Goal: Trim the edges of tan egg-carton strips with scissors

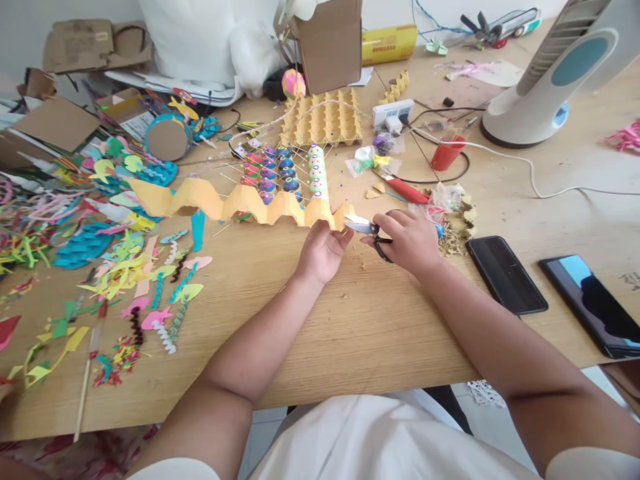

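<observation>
A long strip of yellow egg carton (245, 203) is raised over the table, its wavy cups running from left to right. My left hand (323, 253) grips it from below near its right end, thumb and fingers closed on the cardboard. In my right hand (407, 240) is a pair of scissors (367, 228) with black handles, fingers through the loops. The blades point left and meet the right end of the strip. Behind the strip stand painted egg-carton caterpillars in red, purple, blue and white (317, 170), with thin sticks poking out.
A whole yellow egg tray (323, 119) lies at the back, near a white fan (530, 100). Coloured paper scraps and pipe cleaners (165, 293) cover the left side. Two phones (506, 275) lie at right, past a red cup (447, 152) and a white cable. Another person's hand shows at the left edge.
</observation>
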Action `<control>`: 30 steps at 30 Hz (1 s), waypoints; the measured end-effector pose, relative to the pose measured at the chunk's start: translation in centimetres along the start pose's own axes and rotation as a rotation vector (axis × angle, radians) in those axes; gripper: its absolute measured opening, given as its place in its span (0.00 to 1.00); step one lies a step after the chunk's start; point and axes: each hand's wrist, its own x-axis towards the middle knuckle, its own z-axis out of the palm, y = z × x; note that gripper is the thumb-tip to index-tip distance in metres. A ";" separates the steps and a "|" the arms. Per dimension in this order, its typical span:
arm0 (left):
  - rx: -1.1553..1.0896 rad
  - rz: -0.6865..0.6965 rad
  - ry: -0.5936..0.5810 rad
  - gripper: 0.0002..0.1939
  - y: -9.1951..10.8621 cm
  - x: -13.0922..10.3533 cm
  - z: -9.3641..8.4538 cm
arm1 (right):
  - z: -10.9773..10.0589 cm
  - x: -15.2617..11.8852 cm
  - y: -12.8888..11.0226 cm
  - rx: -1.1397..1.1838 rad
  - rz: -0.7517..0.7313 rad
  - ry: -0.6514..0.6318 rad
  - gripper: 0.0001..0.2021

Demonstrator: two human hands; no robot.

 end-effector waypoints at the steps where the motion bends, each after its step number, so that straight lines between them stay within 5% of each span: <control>1: 0.007 0.001 0.007 0.16 0.0 0.0 0.0 | -0.1 0.0 0.0 -0.006 -0.002 -0.002 0.28; 30: 0.022 -0.030 0.039 0.13 0.1 -0.2 0.5 | -0.4 0.3 0.1 0.063 -0.004 -0.027 0.30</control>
